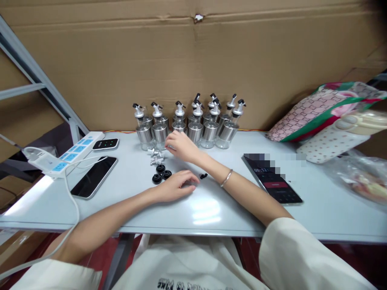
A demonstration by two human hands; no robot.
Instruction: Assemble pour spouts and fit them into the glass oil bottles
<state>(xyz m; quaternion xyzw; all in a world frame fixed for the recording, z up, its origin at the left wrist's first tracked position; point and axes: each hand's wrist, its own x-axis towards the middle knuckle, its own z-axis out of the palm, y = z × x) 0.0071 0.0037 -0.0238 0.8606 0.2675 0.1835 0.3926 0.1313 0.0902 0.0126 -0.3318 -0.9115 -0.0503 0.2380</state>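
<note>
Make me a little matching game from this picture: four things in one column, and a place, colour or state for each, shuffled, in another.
Things:
1. Glass bottles
2. Black round parts
3. Bracelet
4. Power strip

Places, colours and states:
A. White and blue
B. Three of them, lying close together near the left hand
C. Around the right forearm
D. Standing in front of the cardboard

Right pairs: 1-D, 2-B, 3-C, 4-A

Bottles [211, 131] all bunched at the back of the tabletop [127, 161], stoppers [157, 178] in front, one phone [94, 177] off left, another phone [272, 179] right.
</note>
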